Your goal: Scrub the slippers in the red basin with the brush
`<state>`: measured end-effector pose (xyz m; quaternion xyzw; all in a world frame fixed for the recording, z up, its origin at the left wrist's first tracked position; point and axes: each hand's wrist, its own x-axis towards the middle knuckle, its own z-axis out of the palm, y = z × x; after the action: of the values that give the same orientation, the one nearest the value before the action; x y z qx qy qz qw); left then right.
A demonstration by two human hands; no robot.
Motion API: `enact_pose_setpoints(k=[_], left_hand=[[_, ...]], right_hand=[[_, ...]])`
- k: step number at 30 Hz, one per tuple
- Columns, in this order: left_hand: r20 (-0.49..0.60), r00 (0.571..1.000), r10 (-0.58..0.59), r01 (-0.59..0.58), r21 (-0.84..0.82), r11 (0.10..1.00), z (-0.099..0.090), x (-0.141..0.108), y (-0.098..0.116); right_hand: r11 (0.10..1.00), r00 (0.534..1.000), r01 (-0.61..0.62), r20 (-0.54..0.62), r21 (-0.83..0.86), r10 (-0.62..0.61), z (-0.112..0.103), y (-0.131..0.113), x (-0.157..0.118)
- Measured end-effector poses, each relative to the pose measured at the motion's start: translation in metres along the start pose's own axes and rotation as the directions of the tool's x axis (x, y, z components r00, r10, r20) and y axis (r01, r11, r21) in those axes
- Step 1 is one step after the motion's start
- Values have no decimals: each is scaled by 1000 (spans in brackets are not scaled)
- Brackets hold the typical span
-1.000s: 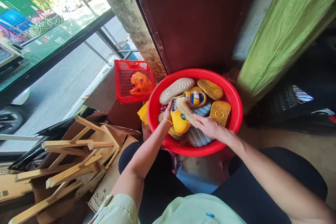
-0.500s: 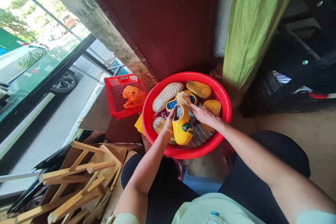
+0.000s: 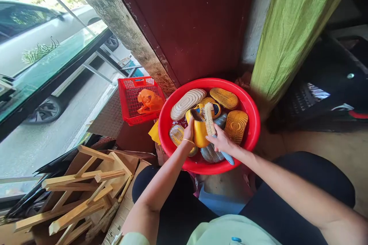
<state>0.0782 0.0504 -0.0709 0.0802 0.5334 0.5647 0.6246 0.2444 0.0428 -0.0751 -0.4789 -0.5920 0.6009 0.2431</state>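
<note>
A yellow clog is held over the red basin by my left hand, whose fingers are closed on its left side. My right hand grips a scrubbing brush with pale bristles and a blue handle. The bristles are beside the clog's right side; whether they touch it is hard to tell. Around them in the basin lie a cream sole, yellow soles and a grey sole. Another yellow shoe with a blue inside sits behind the brush.
Left of the basin is a red crate holding an orange plastic bag. Wooden stool frames lie at the lower left. A green curtain hangs at the right, beside a dark red door.
The clog has turned, so its green decoration no longer shows. My right hand has drawn back towards me, and the brush now stands more upright with its blue handle in view.
</note>
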Motion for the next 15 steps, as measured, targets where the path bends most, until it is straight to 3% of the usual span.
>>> enact_pose_setpoints(k=[5,8,10,12,15], left_hand=[[192,976,-100,104,-12,995,1,-19,-5],[230,966,-117,117,14,993,3,-21,-2],[198,979,-56,54,14,998,6,-15,-2],[102,992,71,-72,7,997,6,-5,-2],[-24,982,189,-188,54,981,0,13,-2]], right_hand=[[996,998,-60,-15,63,61,-4,2,0],[998,998,-54,20,18,53,-15,-4,0],[998,1000,-18,2,-68,18,-22,-9,1],[964,993,75,-67,-254,-95,-26,-12,1],[738,950,233,-14,-633,-312,-21,-13,-9]])
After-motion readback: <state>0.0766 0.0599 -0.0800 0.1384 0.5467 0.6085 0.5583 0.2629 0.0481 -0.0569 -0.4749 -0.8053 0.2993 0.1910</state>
